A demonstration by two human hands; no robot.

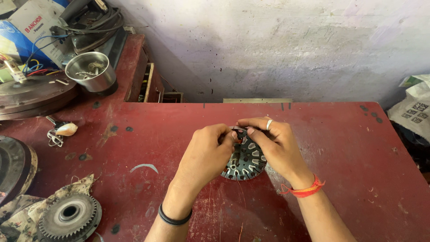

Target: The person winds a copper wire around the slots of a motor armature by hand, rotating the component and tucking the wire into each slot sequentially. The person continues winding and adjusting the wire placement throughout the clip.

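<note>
Both wrists are reaching in from the bottom edge, meeting over a slotted stator core (245,162) lying flat on the red table (340,179). Left hand (207,151) is curling over the core's near-left rim, fingertips pinched narrow on something small and reddish, possibly wire. Right hand (274,140) is pinching at the same spot from above, ring finger raised. If it is wire, pulling too hard against a slot edge could be nicking or snapping it. Nothing is clamping the core, so a tug may be sliding it. A toothed gear (68,216) is lying well apart.
</note>
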